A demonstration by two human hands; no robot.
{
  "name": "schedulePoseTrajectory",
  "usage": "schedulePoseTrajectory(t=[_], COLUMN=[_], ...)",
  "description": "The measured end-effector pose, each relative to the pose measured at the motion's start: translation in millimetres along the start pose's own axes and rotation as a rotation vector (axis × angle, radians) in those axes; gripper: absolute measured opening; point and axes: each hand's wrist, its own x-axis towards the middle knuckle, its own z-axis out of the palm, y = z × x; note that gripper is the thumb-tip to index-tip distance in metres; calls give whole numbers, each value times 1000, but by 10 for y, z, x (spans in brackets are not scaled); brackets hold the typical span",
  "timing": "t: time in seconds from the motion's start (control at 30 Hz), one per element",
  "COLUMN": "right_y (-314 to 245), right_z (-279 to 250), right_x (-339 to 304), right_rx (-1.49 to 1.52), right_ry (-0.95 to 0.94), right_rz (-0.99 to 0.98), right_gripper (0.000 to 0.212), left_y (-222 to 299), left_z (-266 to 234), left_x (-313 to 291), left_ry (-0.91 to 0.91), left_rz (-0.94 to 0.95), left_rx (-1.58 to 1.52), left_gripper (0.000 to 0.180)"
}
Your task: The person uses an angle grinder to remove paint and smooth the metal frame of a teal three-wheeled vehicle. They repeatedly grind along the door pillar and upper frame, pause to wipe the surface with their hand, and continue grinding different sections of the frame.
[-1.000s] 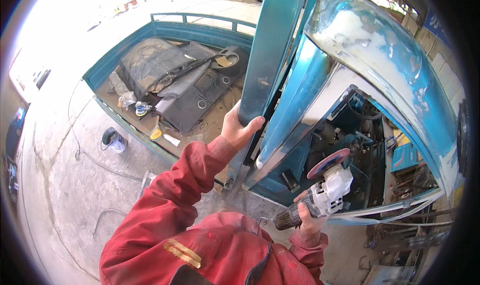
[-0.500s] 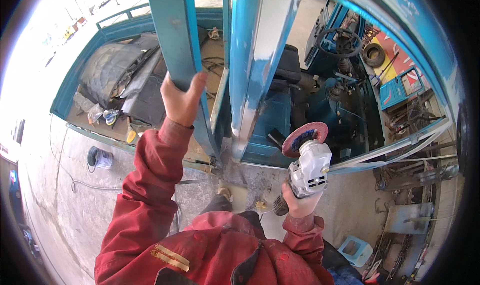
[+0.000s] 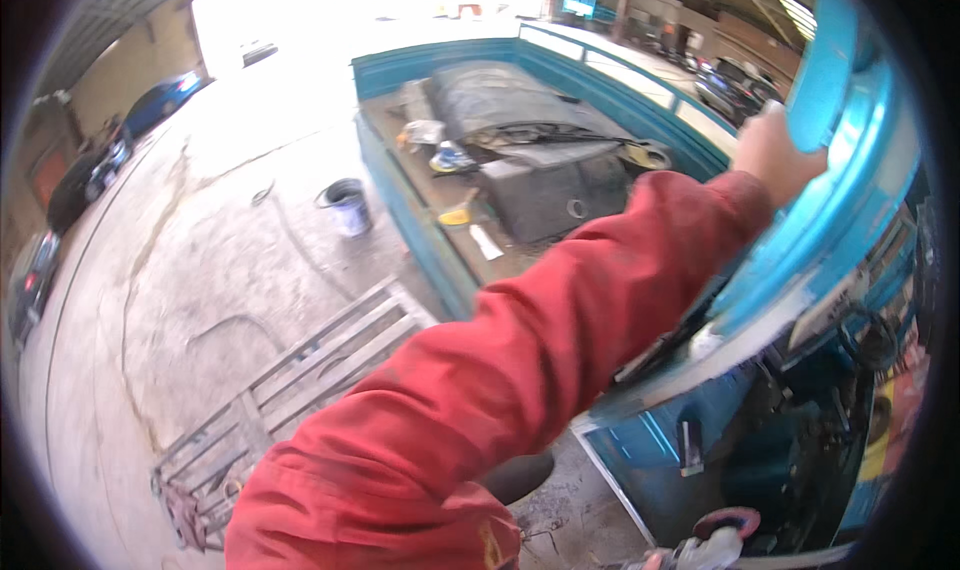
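Note:
My left hand [image 3: 778, 158] reaches far out to the upper right in its red sleeve. Its fingers and thumb are wrapped round the blue metal post [image 3: 825, 75] of the vehicle's cab frame. At the lower edge, a small part of my right hand [image 3: 655, 561] shows against the grey angle grinder [image 3: 712, 552]. The grinder's reddish disc [image 3: 728, 522] points up beside the cab opening, apart from the post. Most of the right hand and the grinder's handle are cut off by the picture's edge.
Behind the cab lies a blue truck bed [image 3: 398, 210] carrying dark panels [image 3: 545, 195] and scraps. A bucket [image 3: 346, 210] stands on the concrete floor left of it. Nearer, a metal slatted frame [image 3: 300, 370] lies beside a hose [image 3: 290, 235]. Cars [image 3: 160, 102] line the far left.
The view has swung left and tilted, bringing the bed and slatted frame into fuller sight. My left hand still holds the post. The grinder now shows only at the bottom edge.

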Motion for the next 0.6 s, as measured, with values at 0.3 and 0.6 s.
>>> schedulePoseTrajectory(t=[0.3, 0.6], right_y=[146, 417], right_z=[-183, -89], right_x=[-631, -745], right_rx=[257, 359], right_ry=[-17, -129], right_rz=[464, 433], right_gripper=[76, 62], left_y=[-17, -246], left_z=[-11, 271], left_x=[-2, 55], left_ry=[7, 160], left_rz=[-30, 106], left_rx=[-68, 74], left_gripper=[48, 62])
